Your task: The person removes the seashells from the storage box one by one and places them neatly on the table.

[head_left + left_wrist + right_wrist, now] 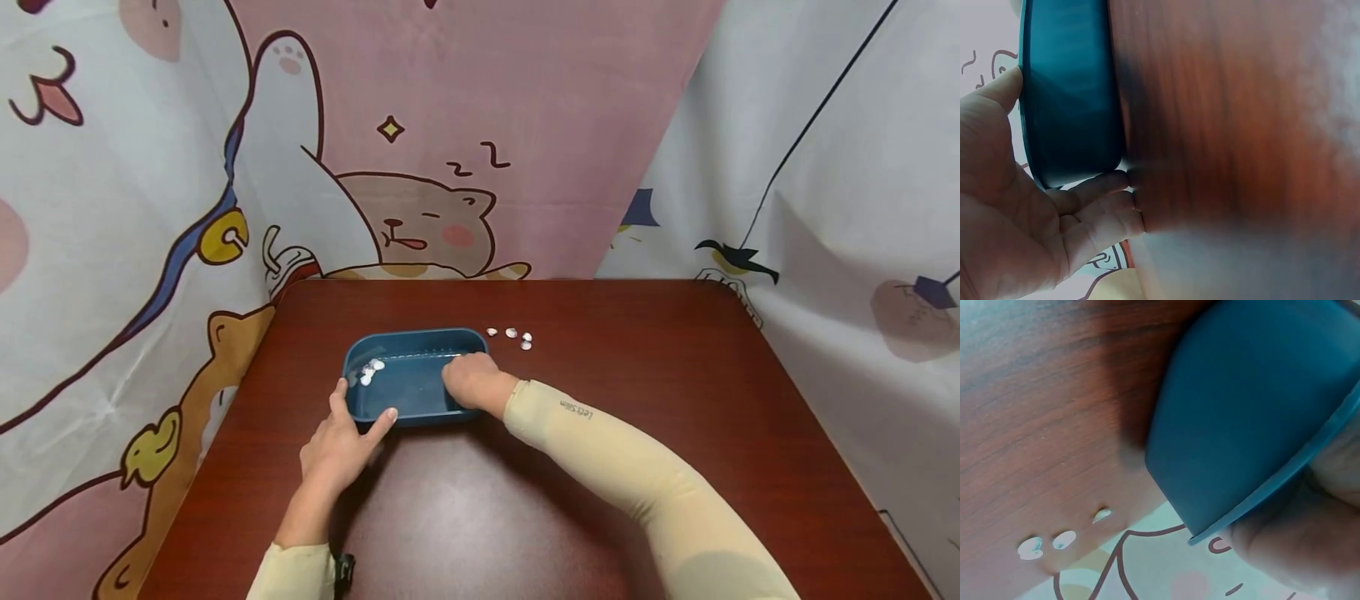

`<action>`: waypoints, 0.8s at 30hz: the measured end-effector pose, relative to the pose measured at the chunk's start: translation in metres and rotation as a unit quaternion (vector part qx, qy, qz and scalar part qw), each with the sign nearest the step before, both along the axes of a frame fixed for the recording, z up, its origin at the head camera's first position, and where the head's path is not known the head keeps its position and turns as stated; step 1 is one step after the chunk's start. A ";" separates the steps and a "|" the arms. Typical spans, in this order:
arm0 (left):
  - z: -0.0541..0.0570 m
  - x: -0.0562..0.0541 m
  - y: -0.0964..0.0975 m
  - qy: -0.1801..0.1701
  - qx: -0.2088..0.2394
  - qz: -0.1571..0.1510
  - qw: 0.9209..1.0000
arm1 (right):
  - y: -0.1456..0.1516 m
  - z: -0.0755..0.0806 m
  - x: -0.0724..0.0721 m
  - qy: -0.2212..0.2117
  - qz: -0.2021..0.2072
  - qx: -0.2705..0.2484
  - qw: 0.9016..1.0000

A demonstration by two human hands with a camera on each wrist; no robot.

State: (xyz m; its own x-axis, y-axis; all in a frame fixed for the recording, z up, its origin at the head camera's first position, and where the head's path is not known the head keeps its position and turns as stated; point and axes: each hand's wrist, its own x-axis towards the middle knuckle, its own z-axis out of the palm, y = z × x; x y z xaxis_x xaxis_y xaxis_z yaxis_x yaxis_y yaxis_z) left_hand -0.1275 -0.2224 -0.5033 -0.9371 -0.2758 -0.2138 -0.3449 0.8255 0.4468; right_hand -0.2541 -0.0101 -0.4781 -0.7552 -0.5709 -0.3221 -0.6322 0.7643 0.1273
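A blue rectangular basin [420, 421] stands on the table with several small white shell-like pieces [367, 372] grouped in its left end. My left hand [333, 442] holds the basin's front left corner, thumb at the front rim and fingers along the left end. In the left wrist view those fingers [1100, 212] reach down beside the end wall. My right hand [472, 382] reaches over the rim into the right end, knuckles bent. Its fingertips are hidden, so I cannot tell what they hold. Bright specks line the basin's inner back wall.
More small white shell-like pieces [512, 332] lie on the reddish-brown table [675, 367], just beyond the basin's back right corner. A cartoon-printed cloth [570, 150] hangs behind the table and along both sides.
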 end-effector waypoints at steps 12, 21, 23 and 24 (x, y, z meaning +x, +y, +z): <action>-0.001 -0.001 0.000 -0.004 -0.007 0.000 1.000 | 0.000 0.002 -0.004 -0.060 0.016 -0.053 0.997; 0.001 -0.002 0.001 -0.006 -0.004 -0.002 1.000 | -0.011 -0.011 -0.022 -0.051 -0.042 -0.131 0.989; 0.001 -0.002 0.002 -0.008 -0.002 -0.001 1.000 | -0.013 -0.014 -0.026 -0.051 -0.049 -0.145 0.987; 0.001 -0.002 0.002 -0.010 -0.001 0.000 1.000 | -0.014 -0.015 -0.028 -0.050 -0.051 -0.149 0.986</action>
State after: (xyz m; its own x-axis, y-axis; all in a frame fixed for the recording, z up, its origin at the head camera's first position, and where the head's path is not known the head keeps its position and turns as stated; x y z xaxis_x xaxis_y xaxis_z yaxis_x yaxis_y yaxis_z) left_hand -0.1297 -0.2201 -0.5020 -0.9330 -0.2756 -0.2316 -0.3530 0.8264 0.4387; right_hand -0.2821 -0.0245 -0.4933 -0.7863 -0.5750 -0.2260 -0.5488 0.8181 -0.1719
